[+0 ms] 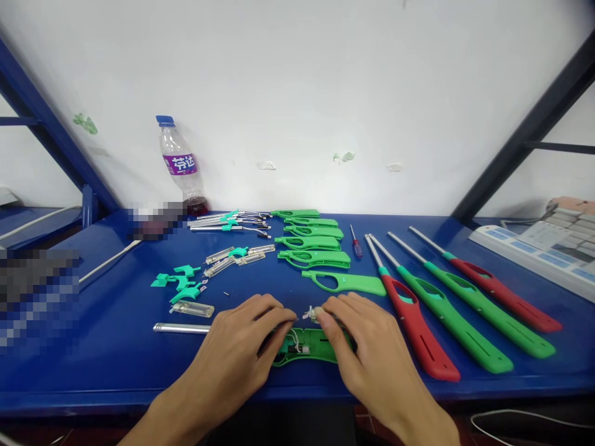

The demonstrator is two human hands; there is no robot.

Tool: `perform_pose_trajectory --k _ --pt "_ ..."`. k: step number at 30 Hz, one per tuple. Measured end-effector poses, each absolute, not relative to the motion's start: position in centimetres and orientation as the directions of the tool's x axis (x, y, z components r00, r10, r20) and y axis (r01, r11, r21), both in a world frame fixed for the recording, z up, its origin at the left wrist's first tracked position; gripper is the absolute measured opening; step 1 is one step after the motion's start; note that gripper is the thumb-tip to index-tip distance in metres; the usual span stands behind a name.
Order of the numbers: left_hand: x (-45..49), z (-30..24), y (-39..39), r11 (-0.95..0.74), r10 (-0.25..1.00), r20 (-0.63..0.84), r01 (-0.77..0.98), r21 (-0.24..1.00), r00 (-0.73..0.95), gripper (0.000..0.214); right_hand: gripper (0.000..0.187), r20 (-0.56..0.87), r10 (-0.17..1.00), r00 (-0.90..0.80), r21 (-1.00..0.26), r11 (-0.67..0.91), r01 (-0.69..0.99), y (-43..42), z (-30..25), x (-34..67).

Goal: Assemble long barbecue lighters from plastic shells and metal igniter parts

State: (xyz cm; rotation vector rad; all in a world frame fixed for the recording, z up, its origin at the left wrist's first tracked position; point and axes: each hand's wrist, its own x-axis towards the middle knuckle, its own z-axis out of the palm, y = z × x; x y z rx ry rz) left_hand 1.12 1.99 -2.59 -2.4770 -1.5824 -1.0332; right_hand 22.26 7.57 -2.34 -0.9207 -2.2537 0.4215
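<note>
An opened green lighter handle shell (309, 347) lies near the blue table's front edge, with white wires and small parts showing inside it. A silver metal tube (181, 327) sticks out from it to the left. My left hand (242, 347) rests on the shell's left part, fingers curled down onto it. My right hand (360, 347) presses on the shell's right part, and its fingertips pinch a small clear part (316, 314) at the shell's top edge.
Several empty green handle shells (313, 244) lie behind my hands. Finished red and green long lighters (458, 306) lie to the right. Teal triggers (179, 282), clear fuel tanks (195, 308) and metal tubes lie at left. A small screwdriver (356, 241), a plastic bottle (181, 164).
</note>
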Motion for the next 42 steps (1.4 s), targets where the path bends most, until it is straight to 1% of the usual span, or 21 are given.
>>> perform_pose_trajectory --k 6,12,22,36,42 --pt "1.21 -2.49 1.89 -0.482 0.801 0.531 0.823 0.299 0.276 0.016 0.032 0.416 0.684 -0.599 -0.456 0.727 0.514 7.58 -2.48 22.25" --pt "1.23 -2.54 1.86 -0.493 0.786 0.551 0.823 0.282 0.282 0.015 0.034 0.406 0.682 -0.608 -0.462 0.727 0.507 7.58 -2.49 22.13" --pt "1.16 -2.71 1.94 -0.483 0.797 0.532 0.83 0.279 0.285 0.016 0.035 0.393 0.678 -0.621 -0.449 0.731 0.514 7.5 -2.41 22.23" --pt "1.14 -2.89 1.8 -0.499 0.774 0.534 0.847 0.184 0.34 0.019 0.033 0.364 0.663 -0.655 -0.428 0.743 0.514 7.5 -2.4 22.25" --pt "0.96 -3.15 1.84 -0.507 0.785 0.514 0.836 0.212 0.346 0.018 0.033 0.378 0.657 -0.652 -0.421 0.75 0.511 7.32 -2.4 22.18"
